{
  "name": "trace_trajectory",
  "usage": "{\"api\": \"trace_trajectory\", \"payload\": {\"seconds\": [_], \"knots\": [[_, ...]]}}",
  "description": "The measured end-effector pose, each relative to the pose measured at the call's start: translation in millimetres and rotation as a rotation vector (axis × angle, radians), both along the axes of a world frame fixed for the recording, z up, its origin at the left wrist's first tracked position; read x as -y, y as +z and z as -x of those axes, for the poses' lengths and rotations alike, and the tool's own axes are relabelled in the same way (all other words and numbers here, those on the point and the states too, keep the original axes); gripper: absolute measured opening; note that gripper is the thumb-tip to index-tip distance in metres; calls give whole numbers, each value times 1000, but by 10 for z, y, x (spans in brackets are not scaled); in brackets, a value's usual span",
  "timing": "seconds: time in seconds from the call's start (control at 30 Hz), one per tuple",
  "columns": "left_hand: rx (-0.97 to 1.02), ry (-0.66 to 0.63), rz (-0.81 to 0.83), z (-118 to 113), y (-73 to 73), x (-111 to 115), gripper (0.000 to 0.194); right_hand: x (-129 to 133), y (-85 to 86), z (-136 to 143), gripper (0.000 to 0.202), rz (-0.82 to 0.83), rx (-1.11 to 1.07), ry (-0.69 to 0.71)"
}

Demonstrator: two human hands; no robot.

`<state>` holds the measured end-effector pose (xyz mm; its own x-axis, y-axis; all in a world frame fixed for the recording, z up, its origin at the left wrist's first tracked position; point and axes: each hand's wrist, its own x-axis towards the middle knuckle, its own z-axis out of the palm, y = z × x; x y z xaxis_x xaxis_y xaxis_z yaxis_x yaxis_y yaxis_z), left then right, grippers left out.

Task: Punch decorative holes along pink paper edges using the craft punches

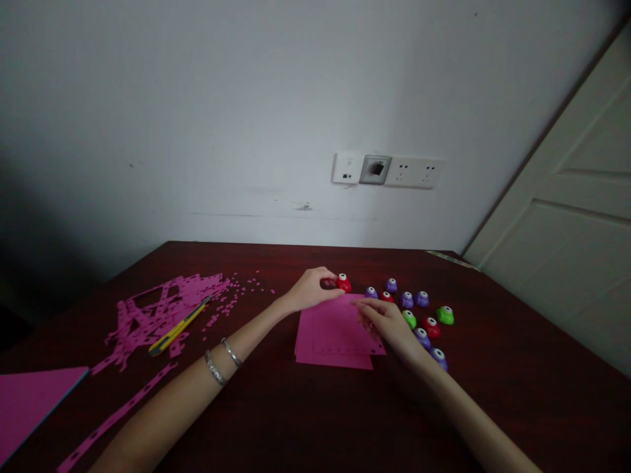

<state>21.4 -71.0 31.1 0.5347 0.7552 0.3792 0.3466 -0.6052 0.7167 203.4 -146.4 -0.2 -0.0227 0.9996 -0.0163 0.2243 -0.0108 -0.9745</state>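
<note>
One red punch (344,283): stood at the far edge of the pink sheets (325,328), near their middle, on the dark red desk (276,420).
Left hand (314,289): reached in from the left, thumb and finger clamped on the red punch.
Right hand (387,322): hung low over the right side of the sheets, thumb and finger drawn close together; whether paper sat between them could not be told.
Punched so far: dark holes (378,351) ran along the near edge of the top sheet, so that side looked finished.
Left over: the far edge, where the red punch stood, seemed to be in hand; how many holes it had was hidden or too small to tell.
Other punches (407,300): ten, purple, red and green, scattered just right of the sheets.
Scraps: tangled pink offcuts (190,289), tiny paper bits (227,305) and a long holed strip (129,408) lay to the left, suggesting plenty of cutting already done.
Yellow cutter (180,328): rested across the offcuts, out of use.
Blue-edged pink stock (39,401): lay at the near left, its visible part without holes.
</note>
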Motion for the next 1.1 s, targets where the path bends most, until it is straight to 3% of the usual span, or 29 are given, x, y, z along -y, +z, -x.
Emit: {"api": "trace_trajectory", "payload": {"seconds": [0.3,0.57,0.87,1.1], "knots": [[-89,-122,-85,14,-75,91,23,34,51,53,42,128,-122,-6],[-133,-151,-181,0,-43,190,23,114,150,121,41,244,-316,-26],[-209,-174,-224,-36,-40,273,21,94,78,101,40,292,-315,-31],[-224,-192,-226,-31,-19,254,32,73,52,45,37,292,-348,5]]}}
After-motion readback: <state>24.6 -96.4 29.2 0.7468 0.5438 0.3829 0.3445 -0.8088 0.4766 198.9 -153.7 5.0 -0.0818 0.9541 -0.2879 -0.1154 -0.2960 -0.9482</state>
